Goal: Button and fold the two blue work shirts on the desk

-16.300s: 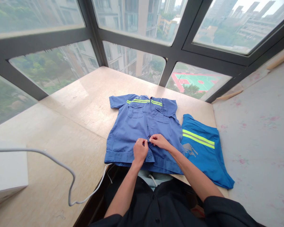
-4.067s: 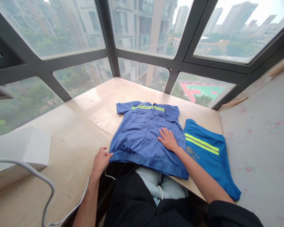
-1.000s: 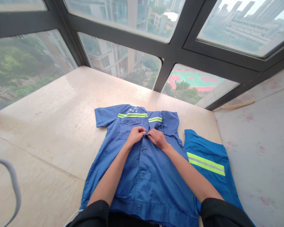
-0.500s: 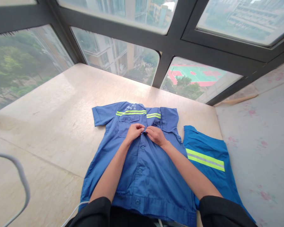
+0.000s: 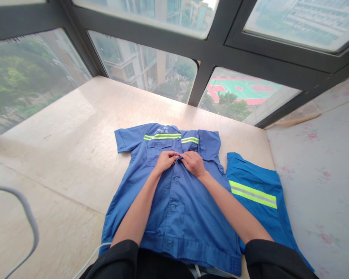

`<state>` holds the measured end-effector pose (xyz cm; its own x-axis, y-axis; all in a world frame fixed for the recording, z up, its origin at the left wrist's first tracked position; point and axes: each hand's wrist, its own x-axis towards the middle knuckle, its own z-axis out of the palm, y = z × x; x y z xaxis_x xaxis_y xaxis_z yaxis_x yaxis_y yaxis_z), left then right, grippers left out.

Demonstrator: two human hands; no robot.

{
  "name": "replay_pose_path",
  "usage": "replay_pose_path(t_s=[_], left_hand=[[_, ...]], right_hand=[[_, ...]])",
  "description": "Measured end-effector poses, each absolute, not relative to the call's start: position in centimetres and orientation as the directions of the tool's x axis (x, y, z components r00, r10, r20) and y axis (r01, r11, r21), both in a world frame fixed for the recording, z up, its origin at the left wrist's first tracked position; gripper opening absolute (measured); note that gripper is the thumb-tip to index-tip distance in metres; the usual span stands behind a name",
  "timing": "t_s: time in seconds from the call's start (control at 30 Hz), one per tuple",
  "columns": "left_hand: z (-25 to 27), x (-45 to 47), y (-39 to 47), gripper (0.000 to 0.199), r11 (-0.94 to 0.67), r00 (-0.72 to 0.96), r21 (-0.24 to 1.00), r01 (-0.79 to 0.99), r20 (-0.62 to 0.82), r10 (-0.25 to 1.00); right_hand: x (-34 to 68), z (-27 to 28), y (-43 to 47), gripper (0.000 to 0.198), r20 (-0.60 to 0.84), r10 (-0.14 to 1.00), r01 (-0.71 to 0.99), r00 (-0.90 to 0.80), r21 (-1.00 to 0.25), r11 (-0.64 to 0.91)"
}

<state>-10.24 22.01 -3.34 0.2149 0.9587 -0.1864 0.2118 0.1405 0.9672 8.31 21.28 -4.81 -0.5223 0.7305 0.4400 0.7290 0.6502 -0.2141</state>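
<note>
The blue short-sleeved cloth shirt [image 5: 189, 205] looks soft and light, best held by its front edge, where left hand [image 5: 164, 161] and right hand [image 5: 194, 163] pinch it.

Taking the middle of the view as the dial's hub, a pale beige, faintly mottled tabletop [image 5: 64, 143] stretches across the scene, its far corner at ten o'clock. A thin seam [image 5: 46, 186] slants over it from nine to eight. A blue short-sleeved shirt [image 5: 189, 201] lies spread front-up at six, collar end toward twelve. Just beside it, at four, lies a brighter blue garment [image 5: 253, 174] with yellow-and-grey bands. At eight, a grey cable [image 5: 31, 223] curves; whether it touches the top is unclear.
</note>
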Motion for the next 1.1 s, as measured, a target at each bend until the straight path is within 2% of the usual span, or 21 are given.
replay_pose_path(t_s=[0.2,0.4,0.57,0.87,1.1], left_hand=[[-2.7,-10.5,21.5,0.03,0.066,0.224,0.963,0.262,-0.127,0.966],[-3.0,-10.4,20.8,0.035,-0.024,0.21,0.917,0.399,-0.066,0.975],[-3.7,-10.0,20.6,0.023,-0.079,0.159,0.866,0.494,-0.001,0.987],[-2.9,-9.9,20.5,0.028,-0.116,0.227,0.788,0.604,-0.031,0.973],[-2.7,-9.8,20.9,0.03,-0.108,0.248,0.788,0.607,-0.058,0.967]], right_hand=[[8.2,-4.6,21.3,0.024,0.478,0.699,0.732,-0.531,-0.156,0.663],[8.2,-4.7,21.4,0.027,0.482,0.701,0.703,-0.526,-0.218,0.677],[8.3,-5.0,21.6,0.027,0.499,0.702,0.673,-0.509,-0.278,0.685],[8.6,-5.4,22.0,0.028,0.474,0.723,0.603,-0.502,-0.407,0.686],[8.7,-5.4,22.1,0.026,0.495,0.71,0.583,-0.501,-0.414,0.699]])
